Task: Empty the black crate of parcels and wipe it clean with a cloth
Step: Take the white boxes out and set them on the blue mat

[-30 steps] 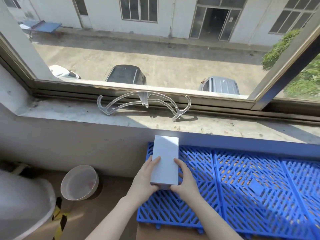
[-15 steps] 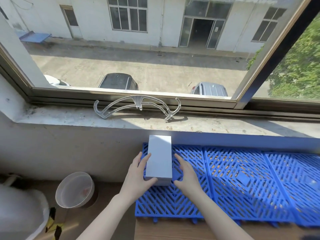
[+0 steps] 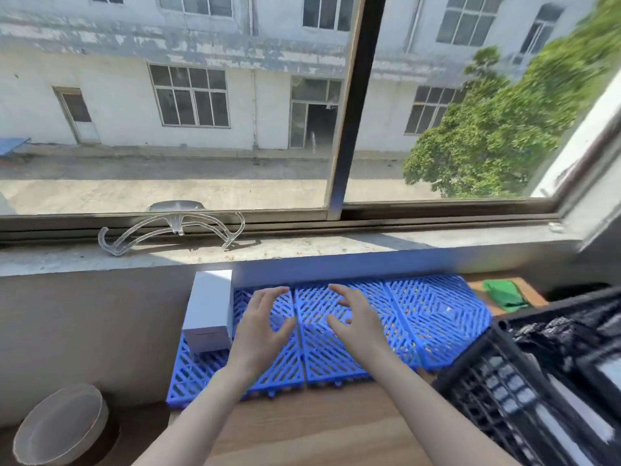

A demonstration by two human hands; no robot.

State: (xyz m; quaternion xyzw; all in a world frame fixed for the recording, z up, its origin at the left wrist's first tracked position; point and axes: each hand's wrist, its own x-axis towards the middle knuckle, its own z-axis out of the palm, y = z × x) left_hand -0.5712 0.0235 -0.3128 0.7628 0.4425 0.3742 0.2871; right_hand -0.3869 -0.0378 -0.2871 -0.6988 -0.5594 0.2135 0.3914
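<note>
The far half of the view is taken up by a window (image 3: 168, 129); a concrete sill (image 3: 336, 247) is seen below it and a wooden table (image 3: 319, 428) nearer. A blue mat (image 3: 437, 317) of slotted tiles is laid along the far edge of the table. The black crate (image 3: 497, 398) is found at the near right, cut off by the frame and blurred. Pale shapes are made out through its lattice wall and are taken to be parcels, but their number cannot be told. A round bowl (image 3: 60, 425) is noted low at the near left, off the table. Both hands are held over the mat, palms down, with nothing held. The fingers of the left hand (image 3: 258, 331) are spread and lightly curved, and those of the right hand (image 3: 359, 321) are spread likewise, thumb apart. A white box (image 3: 210, 307) is stood on the left end of the mat, its long axis running near to far, just left of the left hand; no contact is seen. A green cloth (image 3: 504, 294) is crumpled on the table at the far right, past the end of the mat and near the crate's far corner. A clear hanger (image 3: 168, 227) is laid on the sill, far left. Judgement: one parcel is out, the crate is not yet emptied and wiping is not begun. The crate lies to the right of both hands and nearer, so the right hand is the closer one. The crate's long axis cannot be told, as it is cropped.
</note>
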